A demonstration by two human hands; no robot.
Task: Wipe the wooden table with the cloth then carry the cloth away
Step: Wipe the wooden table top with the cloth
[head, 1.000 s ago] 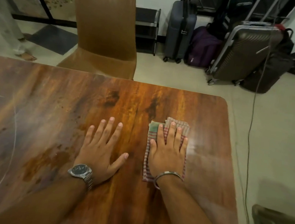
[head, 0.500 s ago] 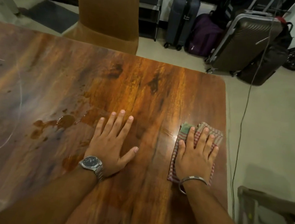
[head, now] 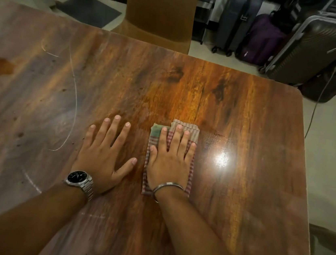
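A folded striped cloth (head: 155,131), red, beige and green, lies flat on the glossy wooden table (head: 246,137). My right hand (head: 169,159) presses down on the cloth with straight fingers and covers most of it. My left hand (head: 106,153), with a wristwatch, rests flat on the bare wood just left of the cloth, fingers spread. A wet brownish stain (head: 1,66) sits near the table's left side, and small dark specks lie left of my left hand.
A brown chair (head: 160,10) stands at the table's far edge. Suitcases (head: 312,47) and bags stand on the floor at the back right. A thin cable (head: 324,87) hangs past the right table edge. Another chair's corner (head: 330,242) shows at lower right.
My right hand has slid the cloth leftward from near the table's right edge, back to beside my left hand. The left hand stays flat on the wood.
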